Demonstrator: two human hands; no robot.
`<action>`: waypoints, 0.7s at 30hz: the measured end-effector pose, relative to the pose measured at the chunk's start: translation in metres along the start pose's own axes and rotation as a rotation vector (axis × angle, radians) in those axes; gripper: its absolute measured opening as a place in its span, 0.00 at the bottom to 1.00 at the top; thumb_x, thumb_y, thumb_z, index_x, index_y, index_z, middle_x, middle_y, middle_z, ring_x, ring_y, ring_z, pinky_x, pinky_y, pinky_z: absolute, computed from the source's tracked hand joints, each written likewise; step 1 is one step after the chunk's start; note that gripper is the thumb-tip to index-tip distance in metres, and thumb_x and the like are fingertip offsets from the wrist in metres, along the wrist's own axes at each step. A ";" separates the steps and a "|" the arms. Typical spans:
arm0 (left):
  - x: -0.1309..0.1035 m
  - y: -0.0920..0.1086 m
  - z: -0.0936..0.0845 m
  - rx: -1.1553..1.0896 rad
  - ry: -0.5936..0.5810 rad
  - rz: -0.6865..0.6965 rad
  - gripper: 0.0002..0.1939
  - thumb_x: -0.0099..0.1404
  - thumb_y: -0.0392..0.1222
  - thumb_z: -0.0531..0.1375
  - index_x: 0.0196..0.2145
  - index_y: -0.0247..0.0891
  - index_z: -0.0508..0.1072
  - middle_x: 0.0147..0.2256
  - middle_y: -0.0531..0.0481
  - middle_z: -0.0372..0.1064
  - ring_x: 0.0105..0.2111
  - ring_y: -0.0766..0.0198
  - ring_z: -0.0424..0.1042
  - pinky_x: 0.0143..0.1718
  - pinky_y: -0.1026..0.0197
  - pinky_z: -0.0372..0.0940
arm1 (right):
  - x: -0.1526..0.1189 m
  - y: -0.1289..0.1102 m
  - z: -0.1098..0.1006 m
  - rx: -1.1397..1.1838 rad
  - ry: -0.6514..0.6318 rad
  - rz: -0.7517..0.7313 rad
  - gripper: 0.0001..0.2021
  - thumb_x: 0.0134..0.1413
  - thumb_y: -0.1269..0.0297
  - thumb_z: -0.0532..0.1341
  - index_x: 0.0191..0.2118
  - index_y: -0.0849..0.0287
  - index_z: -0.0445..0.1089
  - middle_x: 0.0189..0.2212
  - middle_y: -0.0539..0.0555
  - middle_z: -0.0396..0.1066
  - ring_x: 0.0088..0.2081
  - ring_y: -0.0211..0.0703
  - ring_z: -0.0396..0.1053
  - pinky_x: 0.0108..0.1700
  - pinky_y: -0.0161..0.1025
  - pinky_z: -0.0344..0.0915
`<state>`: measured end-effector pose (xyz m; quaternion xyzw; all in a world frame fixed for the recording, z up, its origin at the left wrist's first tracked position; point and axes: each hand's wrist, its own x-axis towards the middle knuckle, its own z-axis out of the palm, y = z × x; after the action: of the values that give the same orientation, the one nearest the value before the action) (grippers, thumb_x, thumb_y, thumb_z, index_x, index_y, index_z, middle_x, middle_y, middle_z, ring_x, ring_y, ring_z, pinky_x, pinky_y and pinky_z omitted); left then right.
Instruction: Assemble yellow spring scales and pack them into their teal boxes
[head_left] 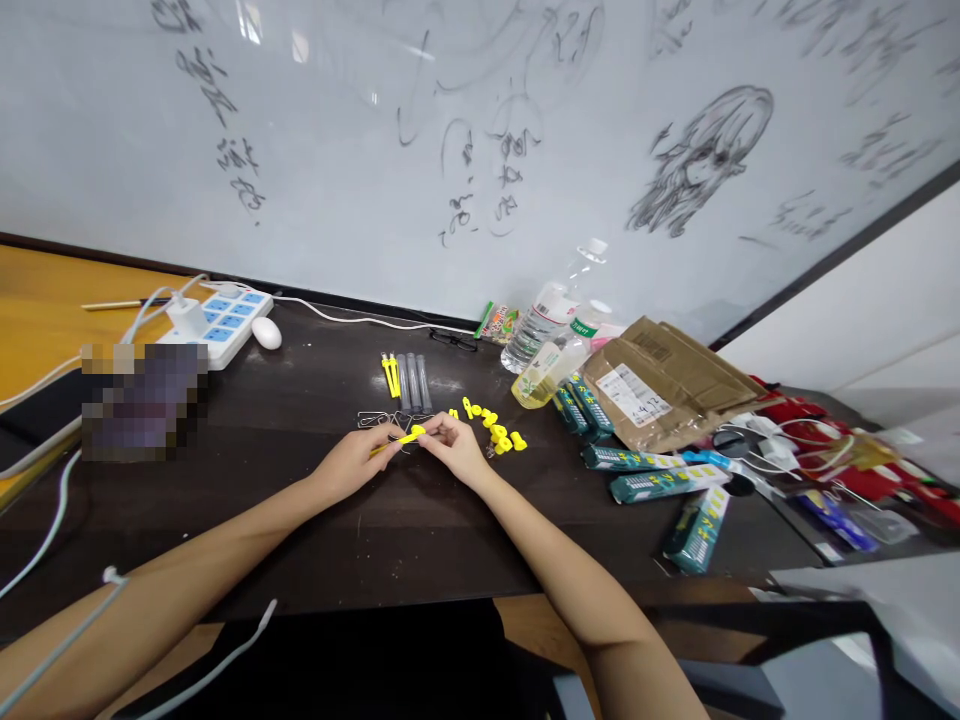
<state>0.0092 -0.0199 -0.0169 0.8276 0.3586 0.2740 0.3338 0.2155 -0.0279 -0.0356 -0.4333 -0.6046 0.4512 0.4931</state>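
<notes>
Between both hands, over the dark table (300,545), is a thin yellow piece (405,438). My left hand (360,460) pinches its long end, and the fingertips of my right hand (454,447) close on its wider head. Just beyond the hands lie bent metal wires (375,419), partly hidden by the fingers. Behind them are several clear tubes (414,383) side by side, with two yellow sticks (390,374) to their left. Several small yellow parts (501,438) are scattered right of my right hand.
A white power strip (229,325) with cables and a white egg-shaped object (266,333) are at the back left. Bottles (536,375), a cardboard package (660,385) and several green boxes (667,483) stand or lie to the right. A whiteboard (337,150) rises behind.
</notes>
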 end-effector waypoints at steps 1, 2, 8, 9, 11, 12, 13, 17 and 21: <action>0.000 0.000 0.000 0.000 0.003 0.003 0.15 0.68 0.48 0.50 0.43 0.39 0.70 0.21 0.57 0.65 0.24 0.66 0.67 0.31 0.64 0.59 | -0.001 0.000 0.000 0.002 -0.001 -0.004 0.16 0.42 0.51 0.68 0.32 0.57 0.68 0.30 0.51 0.71 0.31 0.38 0.70 0.35 0.37 0.68; 0.000 0.001 -0.001 -0.001 0.005 0.006 0.15 0.68 0.48 0.50 0.43 0.39 0.70 0.22 0.57 0.65 0.24 0.65 0.67 0.32 0.64 0.59 | -0.001 -0.001 0.001 0.002 -0.002 -0.009 0.16 0.42 0.51 0.68 0.32 0.57 0.67 0.31 0.51 0.71 0.32 0.38 0.70 0.35 0.37 0.68; 0.000 0.003 -0.001 0.030 0.016 0.008 0.15 0.68 0.49 0.49 0.43 0.39 0.70 0.22 0.56 0.66 0.24 0.65 0.68 0.32 0.64 0.59 | -0.003 -0.005 0.000 -0.030 -0.007 -0.034 0.15 0.50 0.49 0.63 0.31 0.57 0.66 0.31 0.51 0.71 0.30 0.38 0.70 0.36 0.38 0.68; 0.000 0.002 -0.001 0.035 0.019 0.010 0.15 0.68 0.49 0.49 0.43 0.39 0.70 0.22 0.56 0.66 0.25 0.65 0.68 0.32 0.64 0.59 | -0.003 -0.006 0.000 -0.030 -0.011 -0.044 0.15 0.50 0.50 0.63 0.32 0.57 0.66 0.31 0.51 0.71 0.30 0.38 0.70 0.36 0.38 0.68; 0.000 0.001 -0.001 0.037 0.028 0.021 0.15 0.68 0.49 0.49 0.43 0.39 0.70 0.23 0.56 0.66 0.25 0.65 0.68 0.33 0.64 0.60 | -0.004 -0.007 0.002 -0.031 -0.042 -0.057 0.15 0.50 0.51 0.64 0.36 0.56 0.66 0.31 0.51 0.71 0.33 0.39 0.71 0.35 0.37 0.67; 0.001 0.000 -0.002 0.034 0.030 0.029 0.15 0.69 0.49 0.49 0.43 0.40 0.70 0.23 0.56 0.66 0.25 0.65 0.68 0.33 0.64 0.60 | -0.004 -0.008 0.002 -0.036 -0.062 -0.060 0.15 0.50 0.52 0.64 0.39 0.56 0.66 0.32 0.51 0.72 0.35 0.40 0.72 0.36 0.37 0.67; 0.001 -0.001 -0.002 0.032 0.030 0.038 0.15 0.69 0.49 0.48 0.43 0.40 0.70 0.22 0.56 0.66 0.25 0.65 0.68 0.33 0.64 0.60 | -0.005 -0.008 0.003 -0.045 -0.079 -0.061 0.16 0.51 0.52 0.63 0.41 0.55 0.66 0.32 0.51 0.72 0.36 0.40 0.72 0.36 0.37 0.67; 0.001 -0.003 -0.002 0.032 0.022 0.059 0.15 0.69 0.50 0.48 0.42 0.40 0.70 0.22 0.57 0.65 0.24 0.65 0.68 0.32 0.64 0.60 | -0.007 -0.012 0.004 -0.088 -0.116 -0.061 0.16 0.52 0.53 0.63 0.43 0.56 0.66 0.34 0.52 0.73 0.39 0.41 0.73 0.38 0.38 0.67; 0.000 -0.002 -0.004 0.055 0.002 0.068 0.14 0.68 0.47 0.49 0.41 0.40 0.70 0.23 0.56 0.66 0.26 0.65 0.69 0.33 0.64 0.60 | -0.007 -0.013 0.002 -0.072 -0.143 -0.031 0.15 0.52 0.55 0.63 0.42 0.56 0.65 0.32 0.51 0.73 0.37 0.41 0.74 0.38 0.38 0.68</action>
<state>0.0053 -0.0173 -0.0162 0.8479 0.3380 0.2759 0.3012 0.2135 -0.0381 -0.0249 -0.4082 -0.6608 0.4513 0.4394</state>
